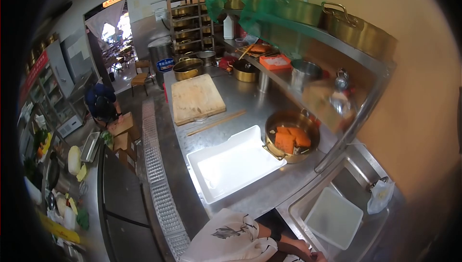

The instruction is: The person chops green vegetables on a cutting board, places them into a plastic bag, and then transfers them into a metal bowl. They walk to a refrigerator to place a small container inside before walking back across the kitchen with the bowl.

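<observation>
At the bottom edge, my left hand and my right hand are close together beside the sink. Both are cut off by the frame, so their fingers and anything in them cannot be made out. A black band circles my left wrist, below a white printed sleeve. Nearest to the hands is the metal sink, with a pale, translucent rectangular lid or tray in it. On the counter stands a white plastic tray. Next to it, a brass pot holds orange blocks.
A wooden cutting board and long wooden sticks lie on the steel counter. Above runs a shelf with brass pots and green netting. A plastic bag sits at the sink's rim. Another person bends over cardboard boxes.
</observation>
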`<state>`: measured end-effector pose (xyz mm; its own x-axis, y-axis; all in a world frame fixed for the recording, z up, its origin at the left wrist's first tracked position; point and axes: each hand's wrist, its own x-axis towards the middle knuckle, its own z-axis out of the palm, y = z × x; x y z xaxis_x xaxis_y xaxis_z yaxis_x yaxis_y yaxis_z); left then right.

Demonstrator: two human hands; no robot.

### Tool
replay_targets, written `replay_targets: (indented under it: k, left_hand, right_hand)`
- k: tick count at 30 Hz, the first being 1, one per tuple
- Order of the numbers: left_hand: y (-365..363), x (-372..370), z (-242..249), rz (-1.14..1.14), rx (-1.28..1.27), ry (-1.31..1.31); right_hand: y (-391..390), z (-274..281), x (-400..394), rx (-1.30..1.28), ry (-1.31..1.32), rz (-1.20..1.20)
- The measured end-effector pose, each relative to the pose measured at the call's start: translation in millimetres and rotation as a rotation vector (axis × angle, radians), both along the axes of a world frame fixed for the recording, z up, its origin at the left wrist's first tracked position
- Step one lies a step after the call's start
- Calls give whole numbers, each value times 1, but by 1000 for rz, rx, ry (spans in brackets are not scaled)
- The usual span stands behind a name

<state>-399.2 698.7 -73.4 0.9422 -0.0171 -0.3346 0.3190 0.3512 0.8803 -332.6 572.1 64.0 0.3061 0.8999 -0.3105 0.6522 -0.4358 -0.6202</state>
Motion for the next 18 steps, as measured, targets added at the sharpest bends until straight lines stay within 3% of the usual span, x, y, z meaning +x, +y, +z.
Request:
replay_targets:
  k: [2,6,8,13,18]
  left_hand:
    - [2,2,7,-21,72,-25]
    - [3,8,5,-79,238,-81]
    - [4,11,2,-117,345,-120]
    - [4,21,-14,-222,717,-264]
    - [1,30,-41,-302,1137,-435]
  right_hand:
    - [1,-1,4,-20,99,-112]
    - [-27,-76,22,88,227,-223]
    - [-28,-87,31,132,248,-205]
    - [-31,-106,48,120,127,-96]
    - [-32,-82,44,21,302,-177]
